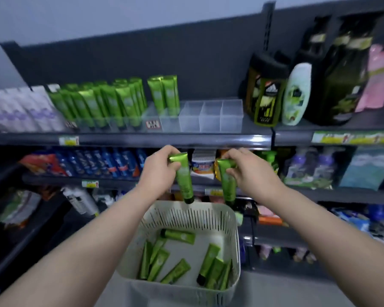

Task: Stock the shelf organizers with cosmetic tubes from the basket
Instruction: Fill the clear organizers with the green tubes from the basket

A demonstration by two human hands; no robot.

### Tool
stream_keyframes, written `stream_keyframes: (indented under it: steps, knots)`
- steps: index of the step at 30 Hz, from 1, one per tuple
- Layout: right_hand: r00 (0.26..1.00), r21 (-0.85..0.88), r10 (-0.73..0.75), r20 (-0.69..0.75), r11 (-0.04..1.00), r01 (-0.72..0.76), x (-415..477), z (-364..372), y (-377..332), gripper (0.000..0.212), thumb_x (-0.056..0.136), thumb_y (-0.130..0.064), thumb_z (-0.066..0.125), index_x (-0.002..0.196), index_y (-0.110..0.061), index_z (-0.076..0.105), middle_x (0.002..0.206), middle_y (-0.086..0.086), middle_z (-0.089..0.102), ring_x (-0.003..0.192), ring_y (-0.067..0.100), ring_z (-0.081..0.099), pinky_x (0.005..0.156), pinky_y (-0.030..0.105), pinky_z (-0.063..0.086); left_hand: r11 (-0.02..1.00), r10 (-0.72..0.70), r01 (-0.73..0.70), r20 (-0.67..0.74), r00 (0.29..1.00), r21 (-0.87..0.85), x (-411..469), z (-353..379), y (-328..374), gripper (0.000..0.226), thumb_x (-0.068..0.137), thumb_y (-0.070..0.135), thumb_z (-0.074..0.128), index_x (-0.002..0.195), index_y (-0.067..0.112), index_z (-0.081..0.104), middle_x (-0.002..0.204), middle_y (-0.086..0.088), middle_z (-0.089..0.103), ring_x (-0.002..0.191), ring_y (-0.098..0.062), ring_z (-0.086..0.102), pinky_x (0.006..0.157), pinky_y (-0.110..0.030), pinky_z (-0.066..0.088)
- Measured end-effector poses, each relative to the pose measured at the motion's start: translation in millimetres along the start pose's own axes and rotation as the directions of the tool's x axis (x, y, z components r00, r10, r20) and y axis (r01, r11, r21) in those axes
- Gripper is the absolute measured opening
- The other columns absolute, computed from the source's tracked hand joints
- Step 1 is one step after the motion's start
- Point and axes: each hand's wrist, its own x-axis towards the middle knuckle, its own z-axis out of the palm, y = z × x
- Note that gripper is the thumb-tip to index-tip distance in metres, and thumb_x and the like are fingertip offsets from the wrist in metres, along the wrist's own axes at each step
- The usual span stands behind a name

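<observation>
Below both hands sits the white slotted basket, with about ten green cosmetic tubes lying loose on its floor. Above its far rim, the left hand pinches one green tube by its crimped end, cap down; the right hand pinches another tube likewise. Beyond the hands, the clear shelf organizers stand (right compartments empty), green tubes upright in the left ones.

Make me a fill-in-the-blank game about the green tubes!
1. Each hand, left hand and right hand, holds ____ green tube.
2. The tubes hang with their black caps pointing ____.
3. The white basket sits ____ the hands.
4. The clear organizer compartments on the right are ____.

Missing words: one; down; below; empty
</observation>
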Motion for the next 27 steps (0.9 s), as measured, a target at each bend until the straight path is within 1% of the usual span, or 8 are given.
stream_keyframes:
  steps: [4,9,12,14,17,19,22,27]
  knots:
    - [0.992,-0.011,-0.048,-0.119,0.999,0.047,28,-53,-16,0.029,0.091,-0.025,0.058,0.12,-0.026,0.052,0.113,0.0,0.056,0.107,0.026,0.055,0.082,0.041,0.048,0.99,0.115,-0.11,-0.06,0.992,0.083,27,-46,44,0.012,0.088,0.008,0.063,0.097,0.016,0.063,0.09,-0.006,0.067,0.083,-0.022,0.062,0.073,-0.027,0.047]
    - [0.967,0.003,-0.032,-0.255,0.999,0.034,72,-84,-29,0.026,0.092,-0.023,0.056,0.117,-0.027,0.053,0.105,-0.003,0.054,0.1,0.023,0.055,0.074,0.036,0.046,0.98,0.196,-0.183,-0.19,0.962,0.085,84,-90,81,0.018,0.081,0.007,0.066,0.095,0.018,0.067,0.087,-0.005,0.068,0.083,-0.029,0.067,0.079,-0.034,0.054]
    - [0.962,0.015,0.023,-0.272,1.0,-0.019,98,-85,-33,0.024,0.093,-0.023,0.055,0.117,-0.027,0.053,0.106,-0.002,0.055,0.101,0.023,0.056,0.077,0.037,0.048,0.971,0.234,-0.219,-0.202,0.951,0.094,117,-98,93,0.018,0.08,0.007,0.063,0.094,0.019,0.067,0.092,-0.004,0.068,0.087,-0.027,0.066,0.083,-0.035,0.053]
    - [0.959,0.017,0.057,-0.277,0.998,-0.054,114,-87,-35,0.024,0.093,-0.023,0.055,0.117,-0.027,0.054,0.108,-0.002,0.055,0.101,0.024,0.056,0.077,0.038,0.048,0.963,0.264,-0.246,-0.203,0.943,0.11,139,-96,98,0.017,0.082,0.007,0.062,0.095,0.018,0.066,0.095,-0.003,0.066,0.091,-0.024,0.063,0.083,-0.032,0.05]
    - [0.943,0.006,0.082,-0.322,0.996,-0.084,138,-91,-32,0.025,0.093,-0.024,0.054,0.118,-0.027,0.053,0.11,-0.002,0.055,0.102,0.024,0.056,0.078,0.04,0.049,0.957,0.289,-0.278,-0.22,0.932,0.078,173,-87,107,0.016,0.085,0.007,0.059,0.097,0.016,0.065,0.096,0.001,0.06,0.087,-0.019,0.057,0.076,-0.026,0.044]
    - [0.933,0.001,0.088,-0.349,0.996,-0.093,152,-95,-27,0.026,0.094,-0.024,0.054,0.119,-0.026,0.052,0.112,-0.001,0.055,0.102,0.024,0.056,0.078,0.041,0.049,0.957,0.29,-0.281,-0.209,0.934,0.073,196,-79,111,0.016,0.087,0.007,0.057,0.096,0.019,0.062,0.096,0.003,0.058,0.085,-0.017,0.053,0.072,-0.024,0.039]
    - [0.927,-0.006,0.079,-0.367,0.996,-0.087,170,-95,-12,0.025,0.093,-0.024,0.054,0.118,-0.027,0.053,0.11,-0.002,0.055,0.099,0.022,0.056,0.078,0.04,0.049,0.958,0.284,-0.275,-0.152,0.947,0.08,229,-58,113,0.017,0.087,0.006,0.054,0.094,0.021,0.059,0.096,0.003,0.058,0.084,-0.018,0.053,0.07,-0.026,0.04]
    - [0.943,0.025,0.09,-0.322,0.996,-0.087,201,-86,15,0.023,0.093,-0.023,0.055,0.115,-0.027,0.053,0.106,-0.005,0.054,0.097,0.021,0.056,0.078,0.04,0.049,0.956,0.239,-0.225,-0.055,0.97,0.187,269,-15,105,0.021,0.086,0.002,0.052,0.09,0.022,0.055,0.098,0.001,0.058,0.09,-0.021,0.052,0.078,-0.032,0.046]
